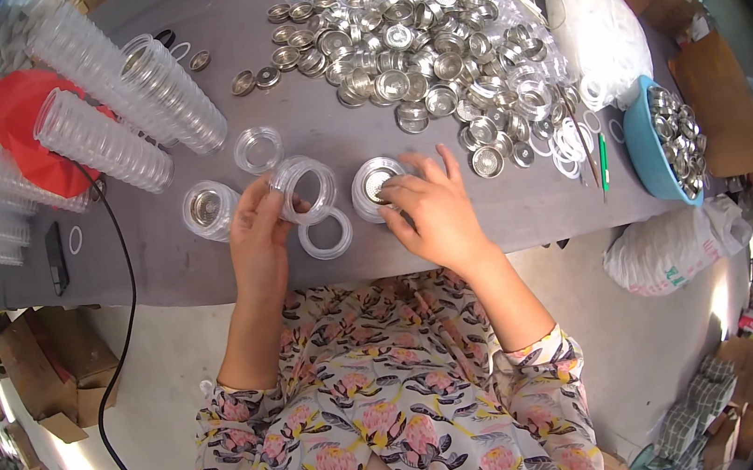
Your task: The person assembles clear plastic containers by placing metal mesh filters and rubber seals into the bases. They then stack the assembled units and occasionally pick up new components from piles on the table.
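Clear plastic ring [327, 187]: located at the fingertips of the left hand [256, 220], tilted. Left grip: thumb and fingers clamped on the ring's left edge. Whether the ring is 1 part or several nested parts cannot be determined.

Clear round container [364, 204]: located under the fingers of the right hand [434, 207], to the right of the held ring. It contains 1 metal cup [377, 181]. Right grip: fingers curved over the container, thumb apart at its near right side; whether they clamp it cannot be determined.

Adjacent to the left grip:
- Lower clear ring [344, 239]: just below the held ring; the 2 overlap in view.
- Far clear ring [259, 167]: just beyond the left hand, lying on the table [173, 260].
- Filled container [207, 209]: just left of the left hand, metal cup inside.

Outward from the left grip: stacked clear containers [102, 142] and a red bag [32, 150] stand beyond and left. A black cable [129, 265] runs left of the hand.

Outward from the right grip: a heap of metal cups [431, 64] lies beyond. To the right are white rings [564, 156], a green stick [604, 165] and a blue basin [645, 155] filled with metal cups.
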A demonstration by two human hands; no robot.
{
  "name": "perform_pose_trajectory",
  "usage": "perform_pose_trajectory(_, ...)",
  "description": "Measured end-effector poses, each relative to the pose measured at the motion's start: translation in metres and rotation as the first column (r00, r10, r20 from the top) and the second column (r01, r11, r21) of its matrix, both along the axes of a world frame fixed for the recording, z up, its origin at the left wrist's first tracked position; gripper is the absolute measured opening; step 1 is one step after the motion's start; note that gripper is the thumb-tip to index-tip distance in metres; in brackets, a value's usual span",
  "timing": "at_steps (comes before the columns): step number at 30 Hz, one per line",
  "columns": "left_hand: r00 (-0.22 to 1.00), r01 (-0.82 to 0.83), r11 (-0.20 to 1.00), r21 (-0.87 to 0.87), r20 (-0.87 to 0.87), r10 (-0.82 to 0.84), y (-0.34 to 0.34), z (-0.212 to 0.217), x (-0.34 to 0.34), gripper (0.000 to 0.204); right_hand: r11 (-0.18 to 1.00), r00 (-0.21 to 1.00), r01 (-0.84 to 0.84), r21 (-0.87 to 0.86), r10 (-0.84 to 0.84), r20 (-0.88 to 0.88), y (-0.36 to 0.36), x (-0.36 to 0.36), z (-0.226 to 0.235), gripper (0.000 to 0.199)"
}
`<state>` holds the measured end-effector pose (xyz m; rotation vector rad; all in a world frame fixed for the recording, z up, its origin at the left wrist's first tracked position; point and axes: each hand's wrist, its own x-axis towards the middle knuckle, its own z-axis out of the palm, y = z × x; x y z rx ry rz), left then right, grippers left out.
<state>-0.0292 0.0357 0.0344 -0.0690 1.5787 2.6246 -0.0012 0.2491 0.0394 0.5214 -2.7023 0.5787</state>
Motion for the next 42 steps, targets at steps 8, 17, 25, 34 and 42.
perform_pose_trajectory(8,0.999,0.049,0.998,0.042,0.003,-0.049,-0.001,-0.004,-0.003,0.028,0.981,0.993,0.002,0.194,-0.025,0.118,-0.01,-0.006,0.006,0.022)
perform_pose_trajectory(17,0.949,0.305,0.817,0.49,-0.081,-0.305,0.0,-0.013,0.003,0.033,0.87,0.999,-0.052,-0.491,0.051,-0.017,-0.024,0.013,0.015,0.061)
perform_pose_trajectory(25,0.965,0.072,0.976,-0.206,-0.232,-0.12,-0.014,-0.018,0.021,0.044,0.738,0.983,-0.052,-0.673,0.155,0.094,-0.058,0.028,-0.002,0.076)
perform_pose_trajectory(34,0.813,0.002,0.603,-0.798,-0.349,-0.465,-0.034,-0.018,0.036,0.082,0.62,0.968,0.039,-0.783,0.172,0.184,-0.087,0.024,-0.038,0.068)
perform_pose_trajectory(42,0.824,-0.129,0.542,-0.83,-0.394,-0.407,-0.022,-0.028,0.016,0.077,0.818,0.999,-0.051,-0.573,0.05,-0.017,-0.069,0.044,-0.005,0.05)
